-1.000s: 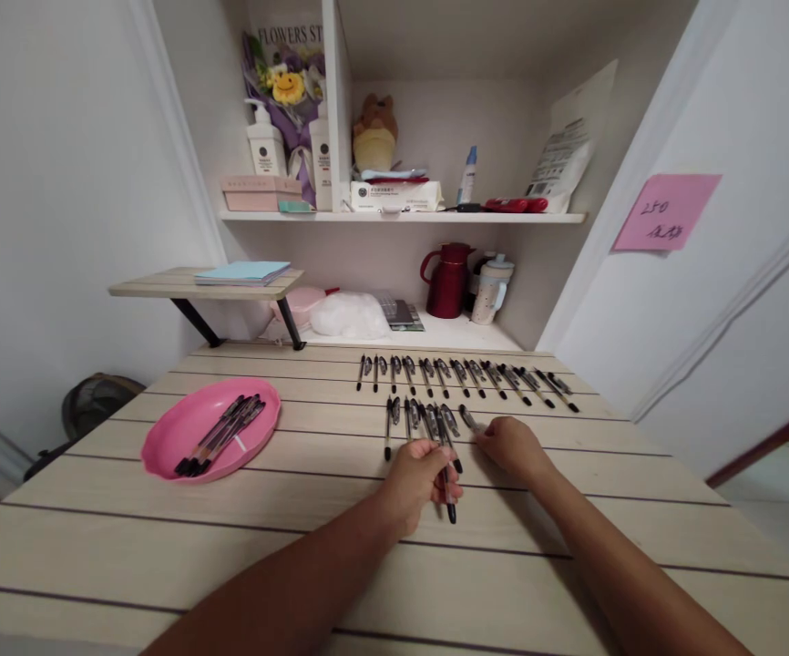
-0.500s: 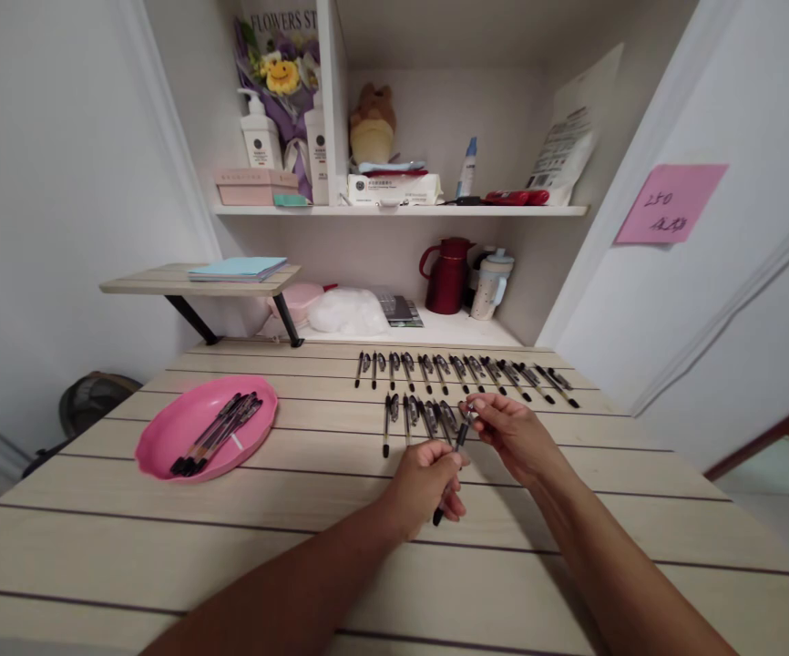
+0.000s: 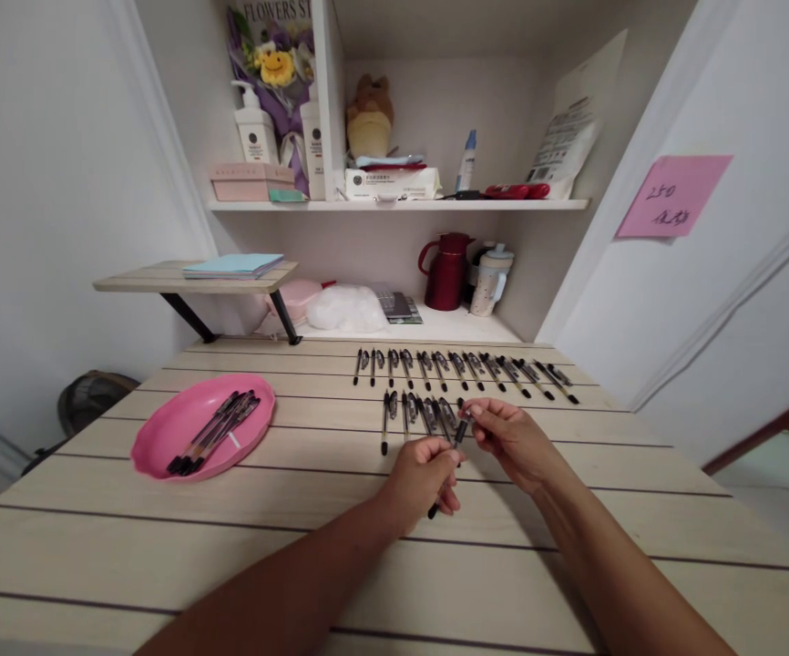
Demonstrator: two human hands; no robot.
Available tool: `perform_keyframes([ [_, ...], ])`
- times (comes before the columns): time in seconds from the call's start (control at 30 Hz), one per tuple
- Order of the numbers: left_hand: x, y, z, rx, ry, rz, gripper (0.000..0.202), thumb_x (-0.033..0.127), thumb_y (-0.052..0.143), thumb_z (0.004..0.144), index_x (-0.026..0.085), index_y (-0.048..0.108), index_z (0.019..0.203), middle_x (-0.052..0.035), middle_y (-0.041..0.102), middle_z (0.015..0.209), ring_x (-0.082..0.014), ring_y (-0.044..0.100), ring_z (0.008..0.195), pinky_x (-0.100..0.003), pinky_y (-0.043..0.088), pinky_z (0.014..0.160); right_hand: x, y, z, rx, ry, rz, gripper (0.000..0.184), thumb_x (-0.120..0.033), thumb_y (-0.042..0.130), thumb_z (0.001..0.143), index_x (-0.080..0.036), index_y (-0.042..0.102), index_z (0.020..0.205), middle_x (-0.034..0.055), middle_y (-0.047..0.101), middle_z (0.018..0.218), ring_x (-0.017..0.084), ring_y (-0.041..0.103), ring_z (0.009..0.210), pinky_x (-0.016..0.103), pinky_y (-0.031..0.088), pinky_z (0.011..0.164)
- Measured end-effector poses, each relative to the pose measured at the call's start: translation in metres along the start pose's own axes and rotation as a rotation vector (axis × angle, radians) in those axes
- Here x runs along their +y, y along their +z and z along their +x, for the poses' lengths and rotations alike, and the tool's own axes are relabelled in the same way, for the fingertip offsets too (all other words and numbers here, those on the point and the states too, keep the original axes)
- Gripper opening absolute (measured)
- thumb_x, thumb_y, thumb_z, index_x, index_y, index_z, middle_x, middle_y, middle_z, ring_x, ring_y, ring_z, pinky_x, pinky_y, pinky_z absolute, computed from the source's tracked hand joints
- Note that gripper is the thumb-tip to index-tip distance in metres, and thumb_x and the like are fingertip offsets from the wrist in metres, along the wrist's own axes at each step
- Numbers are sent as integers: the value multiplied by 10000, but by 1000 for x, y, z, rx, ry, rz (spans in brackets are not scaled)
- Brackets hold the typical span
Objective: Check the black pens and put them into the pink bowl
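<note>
A black pen [image 3: 461,430] slants between my two hands above the table. My left hand [image 3: 416,483] is closed around its barrel, and the dark lower end sticks out below the fingers. At the upper end, my right hand [image 3: 509,437] pinches the pen between thumb and fingertips; whether a separate cap is in that pinch is too small to tell. Just beyond my hands lies a short row of pens with their caps beside them, its nearest-left pen [image 3: 385,424] fully visible. My fingers partly cover this row's right end.
Farther back runs a longer row of uncapped pens and caps [image 3: 424,372]. On the left, a pink tray [image 3: 155,433] holds several black pens [image 3: 213,433]. A small raised shelf [image 3: 135,281] stands behind it. A red jug [image 3: 447,273] and a cup [image 3: 492,282] stand in the cabinet.
The view has shifted slightly. Both hands keep their grip on the pen in nearly the same place; only tiny finger movement shows.
</note>
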State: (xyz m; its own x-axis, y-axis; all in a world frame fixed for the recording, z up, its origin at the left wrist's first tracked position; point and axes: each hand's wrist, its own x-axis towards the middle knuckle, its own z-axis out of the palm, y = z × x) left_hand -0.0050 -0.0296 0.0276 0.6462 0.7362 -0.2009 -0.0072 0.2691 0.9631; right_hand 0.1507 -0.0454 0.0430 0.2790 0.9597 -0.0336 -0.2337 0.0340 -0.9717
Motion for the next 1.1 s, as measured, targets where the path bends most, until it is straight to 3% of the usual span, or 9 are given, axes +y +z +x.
perform_keyframes([
  [0.23, -3, -1, 2, 17, 31, 72, 243, 397, 517, 713, 156, 516, 742, 53, 459, 535, -59, 477, 352, -155, 341, 341, 0, 0, -3, -35, 36, 3, 285, -389, 724, 604, -155, 620, 730, -1, 568, 588, 46, 344, 438, 193, 214, 406],
  [0.47, -6, 0, 3, 132, 113, 154, 227, 392, 518, 718, 166, 516, 701, 63, 422, 503, -44, 404, 332, -161, 304, 323, 3, 2, -5, -21, 37, -71, 302, -430, 709, 606, -165, 581, 674, -46, 474, 453, 57, 327, 412, 199, 198, 407],
  [0.57, -5, 1, 2, 121, 119, 142, 219, 385, 517, 718, 166, 525, 712, 62, 422, 508, -43, 400, 336, -160, 291, 319, 3, 2, -6, -39, 15, -49, 298, -444, 690, 629, -168, 602, 698, -16, 538, 538, 77, 398, 468, 203, 254, 430],
  [0.7, -3, 2, 1, 120, 120, 107, 220, 382, 523, 714, 164, 539, 737, 59, 438, 515, -44, 394, 338, -164, 288, 321, 3, 1, -7, -110, 8, 79, 334, -435, 686, 640, -191, 653, 866, 56, 639, 858, 125, 514, 646, 236, 365, 528],
  [0.9, -2, 3, 0, 109, 114, 119, 231, 391, 530, 709, 160, 538, 706, 64, 417, 479, -44, 390, 334, -161, 274, 322, 7, 1, -5, -70, -18, 65, 231, -358, 748, 580, -177, 620, 645, 15, 623, 687, 84, 443, 509, 237, 355, 504],
  [1.1, -3, 1, 2, 109, 125, 130, 238, 370, 515, 718, 152, 583, 785, 58, 429, 516, -46, 401, 349, -165, 279, 324, 6, 4, -7, -165, 27, 137, 287, -388, 707, 628, -194, 650, 832, 53, 637, 844, 149, 548, 706, 261, 419, 596],
])
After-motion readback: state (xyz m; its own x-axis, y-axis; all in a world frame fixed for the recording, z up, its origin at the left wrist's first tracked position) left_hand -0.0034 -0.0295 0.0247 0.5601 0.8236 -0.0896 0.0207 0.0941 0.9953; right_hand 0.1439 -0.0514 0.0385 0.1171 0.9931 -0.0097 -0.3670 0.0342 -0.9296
